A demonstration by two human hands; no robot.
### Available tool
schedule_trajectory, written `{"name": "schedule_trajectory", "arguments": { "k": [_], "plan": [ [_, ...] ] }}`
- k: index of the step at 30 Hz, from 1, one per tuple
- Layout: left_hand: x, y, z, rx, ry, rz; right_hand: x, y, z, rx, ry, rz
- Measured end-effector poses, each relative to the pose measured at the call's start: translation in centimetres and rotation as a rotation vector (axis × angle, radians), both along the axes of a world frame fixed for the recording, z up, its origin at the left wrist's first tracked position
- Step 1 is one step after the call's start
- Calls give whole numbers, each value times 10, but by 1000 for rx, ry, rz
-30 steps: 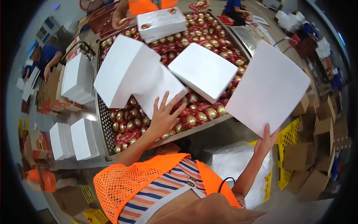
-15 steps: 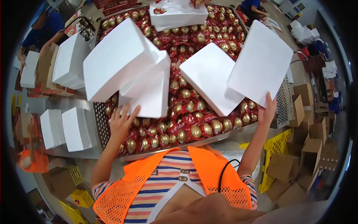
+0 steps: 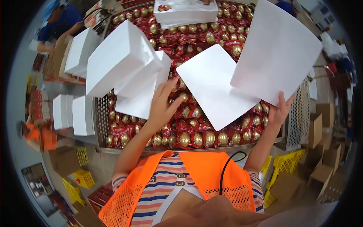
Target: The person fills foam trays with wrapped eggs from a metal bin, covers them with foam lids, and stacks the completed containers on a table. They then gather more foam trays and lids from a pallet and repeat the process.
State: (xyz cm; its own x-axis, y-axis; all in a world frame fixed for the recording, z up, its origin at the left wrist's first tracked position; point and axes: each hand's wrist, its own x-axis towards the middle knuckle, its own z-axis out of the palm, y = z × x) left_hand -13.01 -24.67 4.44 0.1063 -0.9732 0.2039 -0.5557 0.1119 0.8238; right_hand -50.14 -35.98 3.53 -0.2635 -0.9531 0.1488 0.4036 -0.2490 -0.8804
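My right hand (image 3: 281,109) grips the lower edge of a white foam lid (image 3: 276,49), thumb and fingers pressed on it, and holds it tilted up at the right. My left hand (image 3: 162,104) is open, fingers apart, over gold egg-shaped items in red wrappers (image 3: 196,112). It lies between a second flat white foam lid (image 3: 219,87) and white foam pieces on the left. There, a foam box (image 3: 117,56) leans tilted over a flatter foam piece (image 3: 136,100). The raised lid overlaps the second lid's right corner in this view.
The wrapped items fill a metal-edged table (image 3: 151,151). Another foam box (image 3: 185,13) stands at the far side. More foam boxes (image 3: 83,115) line the left, where a person in blue (image 3: 64,22) works. Cardboard boxes (image 3: 315,130) and yellow crates (image 3: 283,162) lie lower right.
My left hand has moved right, away from the flatter foam piece, toward the middle of the table. My right hand has raised the lid a little, outward to the right.
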Motion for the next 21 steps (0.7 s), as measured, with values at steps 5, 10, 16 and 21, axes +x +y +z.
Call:
{"name": "schedule_trajectory", "arguments": {
  "k": [5, 10, 16, 21],
  "plan": [
    [-11, -104, -66, 86, -80, 174, 23, -2, 27, -220, 138, -254],
    [-9, -101, -58, 463, 131, 87, 28, 0, 20, -410, 626, -167],
    [2, -34, -62, 551, 261, -17, 134, -26, 82, -644, 1044, 101],
    [-6, 8, -61, 548, 322, 61, 224, -66, 65, -606, 1425, 276]
  ]
}}
